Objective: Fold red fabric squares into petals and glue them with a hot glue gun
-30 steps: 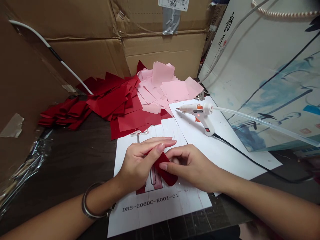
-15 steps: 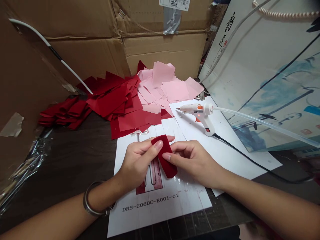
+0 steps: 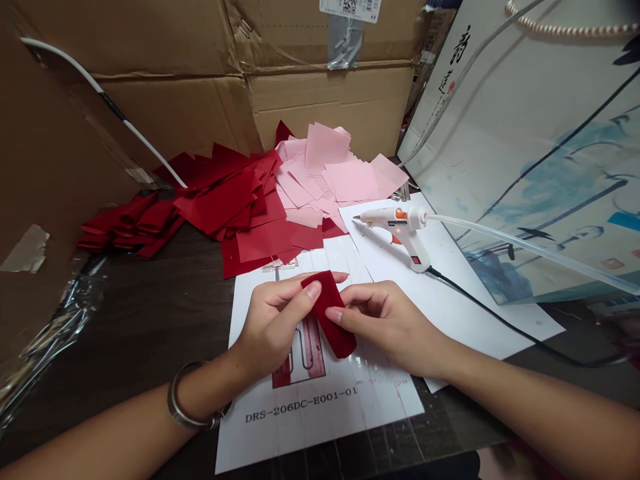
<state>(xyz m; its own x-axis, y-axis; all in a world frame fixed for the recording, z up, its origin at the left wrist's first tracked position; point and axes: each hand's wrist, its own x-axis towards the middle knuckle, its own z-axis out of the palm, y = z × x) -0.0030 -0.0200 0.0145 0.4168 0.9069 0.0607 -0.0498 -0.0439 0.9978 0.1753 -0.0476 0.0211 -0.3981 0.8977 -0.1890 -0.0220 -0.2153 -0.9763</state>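
A dark red folded fabric piece (image 3: 333,320) is held between both hands above a printed sheet (image 3: 320,440). My left hand (image 3: 275,320) pinches its upper left edge, thumb on top and fingers behind. From the other side, my right hand (image 3: 387,323) presses its thumb on the middle of the piece, its other fingers curled behind and partly hidden. The sheet under the hands carries a picture with red bands and the text DRS-206DC-E001-01. Beyond the hands lie loose red pieces (image 3: 220,200) and pink pieces (image 3: 325,173) in a heap.
A white glue gun (image 3: 400,223) with a lit lamp rests on white paper (image 3: 450,307), its black cord (image 3: 480,307) trailing right. Folded red pieces (image 3: 133,223) are stacked at left. Cardboard (image 3: 320,107) stands behind; a painted panel (image 3: 550,153) leans at right.
The left thumb has slid slightly left on the red fabric piece, whose face now shows a little more. Otherwise the hands and surroundings stay almost the same.
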